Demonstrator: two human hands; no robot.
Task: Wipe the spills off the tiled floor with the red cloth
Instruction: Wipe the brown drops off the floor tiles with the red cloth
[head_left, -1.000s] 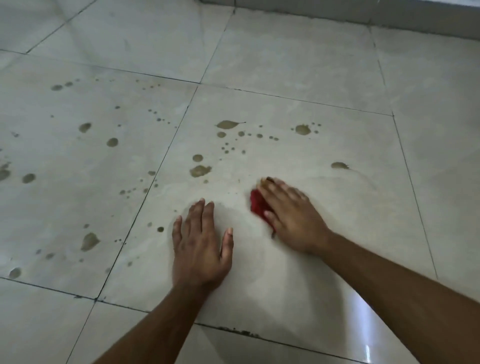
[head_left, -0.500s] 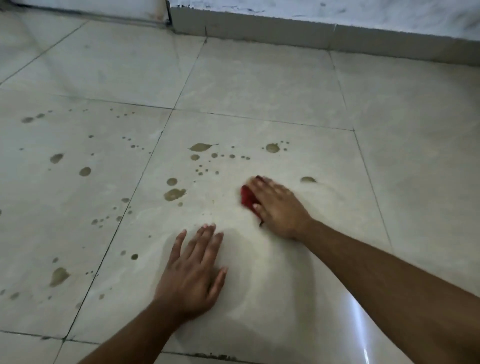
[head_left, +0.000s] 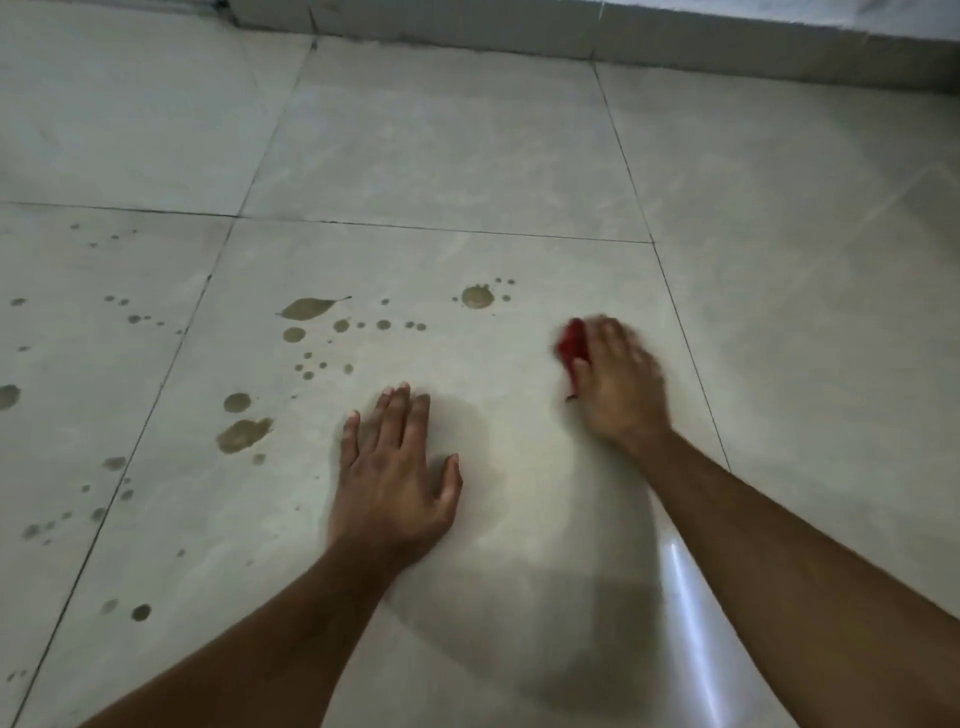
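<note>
- The fingers of the right hand (head_left: 618, 379) are laid over the red cloth (head_left: 573, 344), which is pressed flat against the tiled floor (head_left: 447, 156); they are motion-blurred, so whether they are curled round the cloth or lie straight on it cannot be told.
- Only a bunched edge of the red cloth is seen, protruding from under the right hand on the side facing the left hand.
- The left hand (head_left: 392, 478) is spread palm-down on the floor, fingers straight and slightly apart, thumb out to the side; nothing is held in it.
- The left hand is placed near the red cloth, on the same tile, nearer the camera and apart from it.
- A round brown spill (head_left: 477, 296) is seen just beyond the red cloth, not touching it.
- A leaf-shaped spill (head_left: 306, 308) and scattered droplets (head_left: 363, 326) are found farther from the cloth, beyond the left hand.
- A larger blotch (head_left: 243, 434) lies beside the left hand, on the side away from the cloth.
- A raised ledge (head_left: 675, 36) runs along the far edge of the floor, well apart from the cloth.
</note>
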